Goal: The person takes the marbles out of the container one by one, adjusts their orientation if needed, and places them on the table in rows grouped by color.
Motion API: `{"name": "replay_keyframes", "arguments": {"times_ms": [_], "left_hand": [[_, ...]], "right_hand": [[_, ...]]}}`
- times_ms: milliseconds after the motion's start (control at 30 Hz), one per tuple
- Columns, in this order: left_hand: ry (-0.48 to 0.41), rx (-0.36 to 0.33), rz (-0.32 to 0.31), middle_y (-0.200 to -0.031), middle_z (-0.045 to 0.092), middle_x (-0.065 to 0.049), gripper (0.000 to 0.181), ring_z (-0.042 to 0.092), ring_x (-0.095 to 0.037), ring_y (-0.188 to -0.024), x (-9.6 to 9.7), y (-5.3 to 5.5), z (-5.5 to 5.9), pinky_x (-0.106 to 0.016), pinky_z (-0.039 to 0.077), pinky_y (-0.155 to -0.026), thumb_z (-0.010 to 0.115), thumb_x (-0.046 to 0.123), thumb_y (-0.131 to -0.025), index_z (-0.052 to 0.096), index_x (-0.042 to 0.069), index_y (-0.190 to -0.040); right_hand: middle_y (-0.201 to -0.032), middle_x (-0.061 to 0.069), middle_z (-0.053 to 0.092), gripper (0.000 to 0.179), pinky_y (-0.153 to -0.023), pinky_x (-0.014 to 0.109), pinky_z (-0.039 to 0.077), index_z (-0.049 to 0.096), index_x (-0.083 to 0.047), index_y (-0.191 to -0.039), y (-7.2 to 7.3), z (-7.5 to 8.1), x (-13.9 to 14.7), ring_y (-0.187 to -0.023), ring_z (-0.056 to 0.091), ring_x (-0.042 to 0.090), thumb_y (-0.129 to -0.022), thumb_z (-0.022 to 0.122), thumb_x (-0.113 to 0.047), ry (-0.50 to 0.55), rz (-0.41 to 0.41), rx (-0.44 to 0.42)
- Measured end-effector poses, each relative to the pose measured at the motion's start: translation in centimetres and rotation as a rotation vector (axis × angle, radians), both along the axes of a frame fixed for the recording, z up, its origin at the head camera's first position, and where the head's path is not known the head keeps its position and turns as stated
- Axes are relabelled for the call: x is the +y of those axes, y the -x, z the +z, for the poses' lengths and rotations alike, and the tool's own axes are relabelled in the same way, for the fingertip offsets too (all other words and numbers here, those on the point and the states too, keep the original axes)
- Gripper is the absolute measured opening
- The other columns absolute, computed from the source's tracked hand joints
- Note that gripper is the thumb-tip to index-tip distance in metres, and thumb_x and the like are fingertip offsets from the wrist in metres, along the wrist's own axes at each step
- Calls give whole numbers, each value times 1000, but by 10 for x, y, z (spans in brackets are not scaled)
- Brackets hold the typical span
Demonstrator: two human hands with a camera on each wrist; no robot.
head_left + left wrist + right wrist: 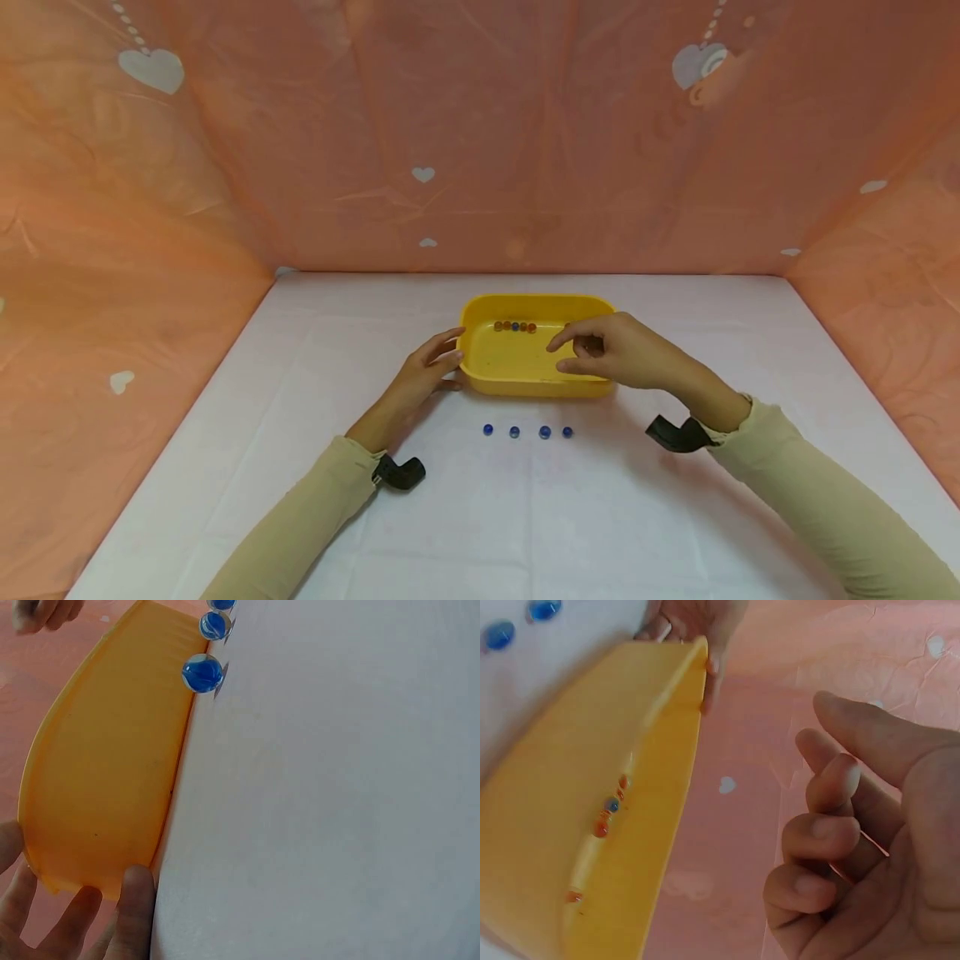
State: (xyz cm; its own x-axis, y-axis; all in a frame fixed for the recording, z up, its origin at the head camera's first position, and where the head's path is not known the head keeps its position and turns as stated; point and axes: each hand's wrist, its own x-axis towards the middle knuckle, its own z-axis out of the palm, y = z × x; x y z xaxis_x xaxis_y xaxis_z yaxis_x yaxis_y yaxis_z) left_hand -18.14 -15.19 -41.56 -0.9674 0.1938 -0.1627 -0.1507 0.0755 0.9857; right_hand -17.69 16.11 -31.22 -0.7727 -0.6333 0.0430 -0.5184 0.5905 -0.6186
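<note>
A yellow plastic tub (536, 389) stands upright on the white cloth. Inside, near its far wall, several orange-red marbles and one blue marble (515, 327) lie in a short row; another reddish marble (574, 897) sits apart from them. My left hand (422, 371) touches the tub's left end with spread fingers, also seen around the tub wall (105, 765) in the left wrist view. Over the tub's right side hovers my right hand (626, 352), fingers loosely bent, thumb and forefinger apart, nothing between them. Several blue marbles (545, 432) line up on the cloth in front of the tub.
White cloth (450, 533) covers the table. Orange-pink sheeting with pale hearts (480, 125) rises behind it and along both sides. A black strap piece (400, 472) sits at the left wrist, and a similar black piece (678, 434) at the right.
</note>
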Motion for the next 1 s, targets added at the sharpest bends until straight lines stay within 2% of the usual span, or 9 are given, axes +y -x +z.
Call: {"name": "replay_keyframes", "arguments": {"times_ms": [233, 567, 800, 900, 1000], "left_hand": [[-10, -13, -3, -156, 39, -12, 48, 60, -12, -100, 3, 0, -1, -28, 59, -83, 55, 19, -103, 45, 23, -150], [-7, -18, -3, -156, 39, -11, 49, 60, -13, -100, 4, -1, 0, -29, 59, -85, 56, 20, -103, 44, 24, -150], [7, -37, 25, -155, 41, -8, 48, 59, -17, -104, 0, -1, 1, -29, 59, -85, 57, 21, -102, 46, 27, -148], [3, -25, 17, -155, 41, -9, 48, 59, -16, -104, -1, -1, 2, -29, 59, -85, 57, 21, -102, 46, 26, -149], [1, -6, -4, -155, 40, -11, 49, 59, -14, -103, 0, -1, 2, -30, 59, -86, 56, 21, -103, 44, 24, -150]], "right_hand": [[-66, -3, 47, 20, -57, 24, 37, 75, -20, -108, 25, 8, -14, -61, 43, 12, -90, 75, -30, -18, -6, 55], [-78, 0, 64, 23, -60, 27, 44, 75, -14, -111, 51, 4, -33, -67, 52, 15, -94, 70, -29, -114, -80, 130], [-89, 7, 63, 24, -52, 27, 53, 73, -16, -114, 63, 10, -47, -55, 61, 19, -95, 68, -30, -139, -158, 90], [-89, 6, 62, 25, -50, 26, 52, 73, -19, -115, 70, 8, -53, -55, 59, 19, -95, 68, -33, -176, -174, 83], [-85, 4, 62, 26, -49, 25, 49, 73, -19, -115, 78, 2, -56, -55, 56, 19, -95, 68, -34, -205, -161, 117]]}}
